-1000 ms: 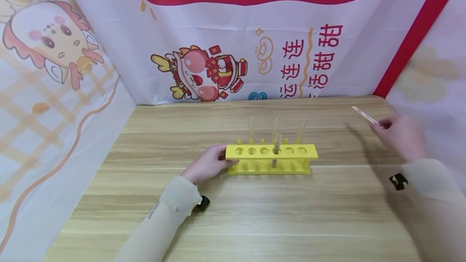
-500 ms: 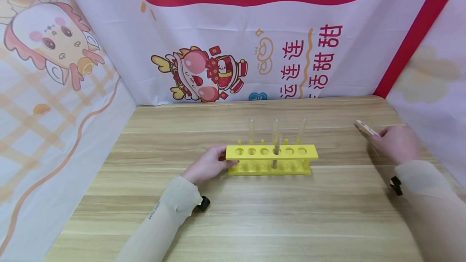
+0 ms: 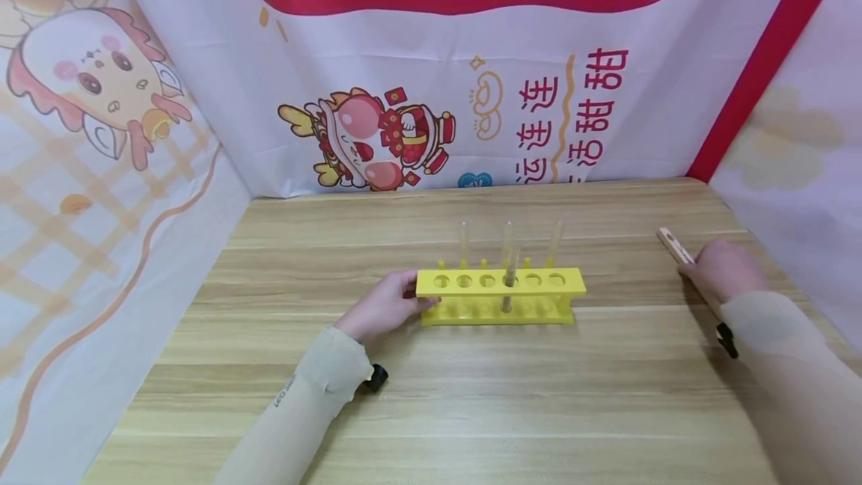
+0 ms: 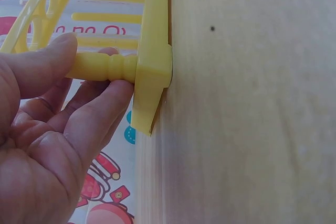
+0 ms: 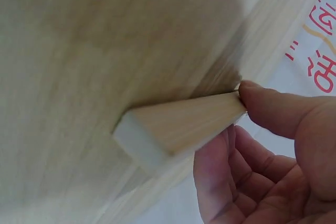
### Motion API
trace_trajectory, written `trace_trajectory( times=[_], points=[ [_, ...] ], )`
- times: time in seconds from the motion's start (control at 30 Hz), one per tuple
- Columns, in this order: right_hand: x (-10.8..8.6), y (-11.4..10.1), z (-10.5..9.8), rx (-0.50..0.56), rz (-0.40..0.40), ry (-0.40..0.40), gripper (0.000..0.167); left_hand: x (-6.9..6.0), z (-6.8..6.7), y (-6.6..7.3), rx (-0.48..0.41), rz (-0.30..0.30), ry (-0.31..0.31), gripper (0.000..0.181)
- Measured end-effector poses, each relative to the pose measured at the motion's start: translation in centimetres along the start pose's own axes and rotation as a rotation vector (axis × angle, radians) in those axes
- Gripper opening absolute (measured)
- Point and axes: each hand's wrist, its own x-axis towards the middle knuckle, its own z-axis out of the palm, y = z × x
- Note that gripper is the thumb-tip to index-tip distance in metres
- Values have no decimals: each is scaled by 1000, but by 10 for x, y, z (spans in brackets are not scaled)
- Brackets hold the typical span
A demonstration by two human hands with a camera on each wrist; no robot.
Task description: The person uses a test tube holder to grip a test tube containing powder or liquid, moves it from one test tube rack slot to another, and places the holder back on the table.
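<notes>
My left hand (image 3: 387, 305) holds the left end of a yellow test tube rack (image 3: 501, 284). In the left wrist view, its thumb and fingers are around the rack's end post (image 4: 100, 66). A clear test tube (image 3: 508, 283) stands slightly tilted in one of the rack's holes. Three more tubes show upside down over pegs along the back. At the right, my right hand (image 3: 727, 268) pinches a wooden test tube clamp (image 3: 676, 247), its far end pointing away to the left. The right wrist view shows the clamp's near end (image 5: 184, 124) low at the table surface.
The rack stands on a wood-grain table (image 3: 417, 410). A printed white and red cloth (image 3: 404, 43) hangs behind the table's back edge, with more cloth at the left and right sides.
My right hand has come down toward the table with the clamp and slightly toward me. More of the clamp's length now shows. The left hand and the rack have stayed put.
</notes>
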Motion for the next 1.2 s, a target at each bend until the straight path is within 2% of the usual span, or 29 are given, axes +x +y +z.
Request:
trace_trajectory(
  times=[0.2, 0.4, 0.53, 0.73, 0.9, 1.03, 1.2],
  points=[
    [6, 7, 4, 34, -19, -58, 31, -1, 2, -4, 4, -15, 9, 27],
    [6, 0, 7, -17, -49, -82, 39, -4, 3, -9, 14, -10, 18, 27],
    [6, -5, 6, 8, -32, -95, 39, -8, 2, -9, 16, -15, 24, 28],
    [7, -8, 4, 26, -23, -108, 38, -10, 2, -10, 12, 8, 25, 26],
    [7, -3, 1, 22, -33, -126, 39, -9, 5, -10, 14, 24, 14, 27],
    [8, 1, -3, 36, -38, -180, 37, -6, 5, -9, 5, 34, -1, 27],
    [9, 6, -9, 28, -79, -206, 37, 0, 4, -5, 29, 46, 6, 26]
  ],
)
